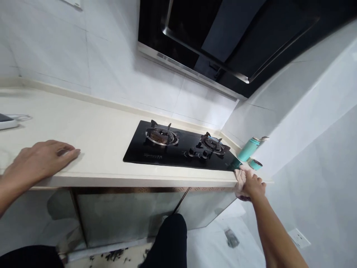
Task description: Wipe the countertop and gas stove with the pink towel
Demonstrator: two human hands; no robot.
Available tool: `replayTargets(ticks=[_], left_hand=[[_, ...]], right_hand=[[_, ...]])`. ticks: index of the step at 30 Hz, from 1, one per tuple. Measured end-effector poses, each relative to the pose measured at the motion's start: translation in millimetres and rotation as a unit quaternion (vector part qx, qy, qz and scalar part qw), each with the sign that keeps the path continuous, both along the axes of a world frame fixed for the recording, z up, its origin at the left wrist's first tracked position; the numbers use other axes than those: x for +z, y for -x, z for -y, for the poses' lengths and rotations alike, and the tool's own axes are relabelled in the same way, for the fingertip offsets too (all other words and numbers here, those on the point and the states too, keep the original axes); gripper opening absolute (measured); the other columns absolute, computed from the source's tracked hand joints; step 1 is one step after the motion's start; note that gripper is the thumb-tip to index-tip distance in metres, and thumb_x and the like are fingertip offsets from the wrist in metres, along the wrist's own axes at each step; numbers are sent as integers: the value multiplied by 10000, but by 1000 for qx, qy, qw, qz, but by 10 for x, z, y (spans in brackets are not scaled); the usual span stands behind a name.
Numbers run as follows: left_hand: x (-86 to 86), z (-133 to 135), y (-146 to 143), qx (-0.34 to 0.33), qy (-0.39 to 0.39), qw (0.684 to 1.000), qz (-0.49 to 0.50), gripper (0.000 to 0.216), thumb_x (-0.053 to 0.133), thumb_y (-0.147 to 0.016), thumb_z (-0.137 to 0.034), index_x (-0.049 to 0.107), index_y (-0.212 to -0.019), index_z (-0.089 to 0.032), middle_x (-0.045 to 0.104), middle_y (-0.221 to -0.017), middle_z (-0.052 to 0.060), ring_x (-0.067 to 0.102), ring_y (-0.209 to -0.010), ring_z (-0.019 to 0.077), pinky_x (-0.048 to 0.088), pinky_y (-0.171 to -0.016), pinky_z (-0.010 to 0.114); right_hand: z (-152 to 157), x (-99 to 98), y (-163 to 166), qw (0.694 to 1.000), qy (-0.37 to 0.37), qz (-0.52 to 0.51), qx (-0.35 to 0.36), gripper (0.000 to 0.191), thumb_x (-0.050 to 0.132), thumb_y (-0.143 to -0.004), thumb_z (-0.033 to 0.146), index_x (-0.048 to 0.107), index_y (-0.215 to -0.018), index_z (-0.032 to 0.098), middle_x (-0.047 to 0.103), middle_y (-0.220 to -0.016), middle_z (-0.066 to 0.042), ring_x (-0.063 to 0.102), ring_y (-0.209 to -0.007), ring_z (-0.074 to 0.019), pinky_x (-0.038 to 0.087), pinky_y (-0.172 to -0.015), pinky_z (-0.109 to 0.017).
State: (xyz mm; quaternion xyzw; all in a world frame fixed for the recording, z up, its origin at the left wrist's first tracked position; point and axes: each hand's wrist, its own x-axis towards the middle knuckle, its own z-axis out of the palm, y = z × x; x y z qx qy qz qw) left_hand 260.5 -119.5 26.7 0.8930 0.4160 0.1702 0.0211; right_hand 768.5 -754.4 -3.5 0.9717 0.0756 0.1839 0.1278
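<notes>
My right hand (253, 185) is closed around a pale pink cloth (240, 180) at the front right edge of the counter. Part of the cloth hangs over that edge, and my fingers hide some of it. Just beside it lies the right corner of a black glass gas stove (173, 158). My left hand (44, 158) rests on the cream countertop (92, 137) near the front edge, fingers stretched out and holding nothing. A teal bottle (248, 149) stands behind my right hand, with a teal cap (255, 164) next to it.
A black range hood (192, 44) juts out low over the stove. Cabinet doors (125, 216) run below the counter, close to my knee (174, 234). At the far left lies a white device (7, 122) with a cable. A wall socket (299, 237) sits low on the right.
</notes>
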Motion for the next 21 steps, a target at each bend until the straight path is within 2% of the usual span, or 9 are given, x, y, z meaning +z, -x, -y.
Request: replayTargets(ticks=[2, 5, 7, 9, 12, 16, 21], left_hand=[[-2, 7, -18, 0, 2, 1000, 0, 756, 317, -886, -715, 783, -1183, -199, 709, -1334, 163, 624, -1224, 434, 486, -999, 560], [31, 50, -55, 13, 6, 1000, -10, 765, 336, -896, -734, 772, -1240, -207, 673, -1379, 178, 586, -1274, 457, 470, -1026, 597], [75, 107, -74, 19, 10, 1000, -18, 753, 329, -920, -724, 763, -1262, -213, 652, -1403, 179, 569, -1297, 454, 463, -1040, 602], [126, 181, -81, 14, 15, 1000, -20, 733, 330, -949, -708, 753, -1274, -206, 646, -1405, 177, 559, -1307, 439, 449, -1061, 601], [187, 296, -69, 0, 29, 1000, -11, 695, 358, -976, -678, 744, -1283, -187, 638, -1406, 182, 539, -1315, 430, 426, -1078, 602], [214, 428, -41, -6, 30, 999, 11, 620, 399, -983, -619, 767, -1225, -183, 647, -1378, 196, 539, -1282, 422, 416, -1058, 582], [216, 534, -38, -12, 17, 999, 31, 606, 390, -985, -586, 780, -1191, -171, 659, -1352, 198, 554, -1260, 407, 391, -1057, 551]], right_hand=[[-18, 44, 17, 999, 26, -1, 32, 738, 721, -853, 327, 469, -1524, 149, 568, -1281, -239, 564, -1196, -380, 400, -933, -454], [-132, 76, 162, 994, 62, 2, 93, 592, 659, -908, 326, 543, -1472, 186, 565, -1246, -232, 550, -1188, -382, 404, -916, -440], [-283, 59, 318, 987, 82, 4, 138, 534, 633, -923, 324, 576, -1444, 224, 568, -1244, -217, 541, -1177, -374, 404, -926, -438], [-493, -8, 517, 980, 94, 10, 177, 566, 670, -895, 348, 579, -1440, 225, 557, -1289, -222, 528, -1179, -375, 401, -955, -450], [-838, -200, 852, 976, 53, 73, 200, 622, 705, -862, 390, 583, -1431, 172, 523, -1378, -257, 507, -1218, -407, 388, -1009, -493], [-1194, -439, 1210, 964, -41, 165, 206, 539, 685, -841, 321, 642, -1349, 146, 529, -1387, -260, 511, -1253, -428, 371, -1061, -517], [-1725, -464, 1687, 923, -64, 197, 325, 441, 648, -865, 319, 685, -1268, 143, 522, -1433, -275, 493, -1281, -452, 377, -1046, -565]])
